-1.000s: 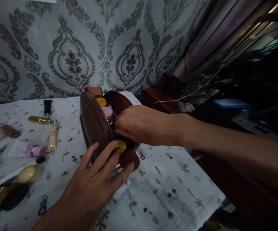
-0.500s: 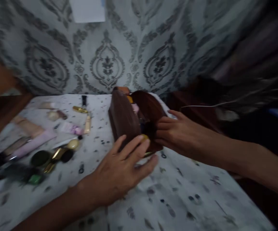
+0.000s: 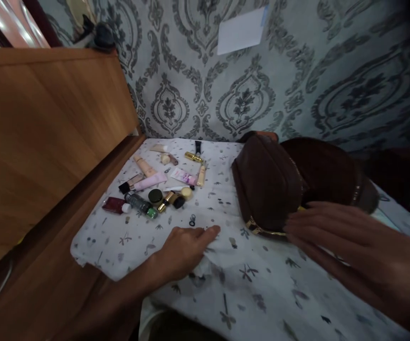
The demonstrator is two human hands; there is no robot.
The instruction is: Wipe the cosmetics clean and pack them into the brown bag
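A dark brown zip bag (image 3: 268, 180) stands unzipped on the table, its round lid (image 3: 322, 166) folded back to the right. At its front edge, my right hand (image 3: 350, 246) has its fingers stretched out side by side, a little blurred, with the fingertips by the gold zip. They hide part of the opening, and I see nothing held. My left hand (image 3: 185, 251) rests low over the patterned tablecloth (image 3: 247, 293), left of the bag. Its thumb sticks out and its fingers bend loosely downward, partly hidden; nothing shows in it. White crumpled material (image 3: 203, 267) lies beside it.
Several cosmetics lie on the left of the table: a green-capped bottle (image 3: 141, 204), a dark red bottle (image 3: 115, 204), a lilac tube (image 3: 151, 181), a round dark jar (image 3: 155, 196). A wooden cabinet (image 3: 55, 118) borders the left side, a patterned wall (image 3: 197, 85) the back.
The view has swung left, showing more of the cabinet. My left hand has come away from the bag, its spread fingers now bent. My right hand has shifted to the bag's front edge.
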